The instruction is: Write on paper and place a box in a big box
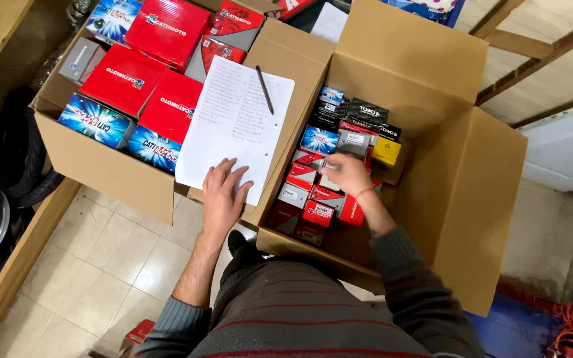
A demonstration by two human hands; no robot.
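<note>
Carefully now: my left hand [223, 192] lies flat, fingers spread, pinning the handwritten sheet [237, 122] at ten o'clock; my right hand [347, 174] sits among small boxes [313, 199] in the open carton [472, 199], its grip blurred, so I cannot tell.

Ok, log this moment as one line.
left hand flat on white handwritten sheet | right hand among small boxes in open cardboard carton

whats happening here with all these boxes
A person stands over two open cardboard boxes of small packaged goods. The left hand rests flat on a handwritten sheet lying across the box flaps, a pen on top. The right hand reaches into the right box, touching small cartons.
</note>
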